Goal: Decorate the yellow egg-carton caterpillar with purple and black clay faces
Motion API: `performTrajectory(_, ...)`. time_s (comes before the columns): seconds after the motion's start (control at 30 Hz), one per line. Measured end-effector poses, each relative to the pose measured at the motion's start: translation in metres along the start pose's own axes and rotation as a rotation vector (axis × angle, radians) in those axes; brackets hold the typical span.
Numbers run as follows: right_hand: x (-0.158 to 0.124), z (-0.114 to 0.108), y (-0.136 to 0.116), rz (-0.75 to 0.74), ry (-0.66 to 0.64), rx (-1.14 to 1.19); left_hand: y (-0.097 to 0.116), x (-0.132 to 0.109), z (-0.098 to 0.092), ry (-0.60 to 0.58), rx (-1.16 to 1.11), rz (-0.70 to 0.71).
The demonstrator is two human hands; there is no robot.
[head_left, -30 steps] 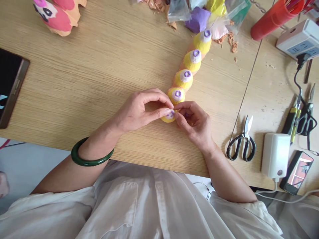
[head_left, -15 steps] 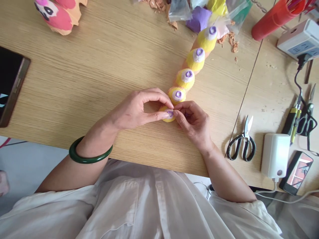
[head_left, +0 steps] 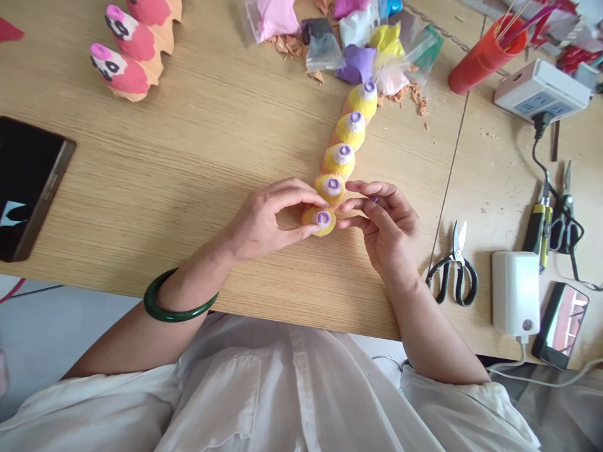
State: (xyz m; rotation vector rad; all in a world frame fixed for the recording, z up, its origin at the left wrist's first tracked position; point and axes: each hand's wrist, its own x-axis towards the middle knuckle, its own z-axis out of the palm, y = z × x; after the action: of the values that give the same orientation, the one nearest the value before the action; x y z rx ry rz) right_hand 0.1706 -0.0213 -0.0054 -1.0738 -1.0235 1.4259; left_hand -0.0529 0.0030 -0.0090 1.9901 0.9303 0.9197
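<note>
A strip of egg-carton-like bumps runs away from me across the table, its tops coated in yellow clay. Each bump carries a white patch with a small purple ring. My left hand grips the nearest bump, thumb in front and fingertips behind. Just right of that bump, apart from it, is my right hand. Its thumb and a finger pinch a tiny piece of purple clay, while the other fingers are spread. The purple ring on the nearest bump shows fully between my hands.
Bags of coloured clay, including a purple one, lie at the back among brown crumbs. A pink carton strip and a phone are left. Scissors, a white box, a power strip and a red cup are right.
My right hand has drawn back to the right from the nearest bump and its fingers have spread, uncovering the purple ring. My left hand keeps its hold. The camera view has shifted.
</note>
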Motion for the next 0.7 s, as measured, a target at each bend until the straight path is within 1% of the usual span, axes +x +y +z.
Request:
performTrajectory(0.1,-0.001,0.0,0.001,0.007,-0.015,0.017,-0.003,0.0,0.006,0.063,0.019,0.021)
performTrajectory(0.23,-0.002,0.003,0.003,-0.022,0.062,0.025,-0.006,0.001,0.012,0.137,0.021,0.031)
performTrajectory(0.3,-0.002,0.004,0.003,-0.034,0.071,0.034,-0.005,0.001,0.012,0.164,0.03,0.035)
performTrajectory(0.37,-0.003,0.005,0.001,-0.008,0.027,0.054,-0.003,0.001,0.011,0.195,0.038,0.043)
performTrajectory(0.5,-0.006,0.007,-0.001,0.078,-0.126,0.119,0.006,0.0,0.006,0.274,0.067,0.07)
performTrajectory(0.6,-0.009,0.007,0.002,0.071,-0.209,0.119,0.011,-0.001,0.006,0.295,0.079,0.092)
performTrajectory(0.7,-0.01,0.009,0.004,0.04,-0.235,0.099,0.012,-0.001,0.009,0.278,0.06,0.138)
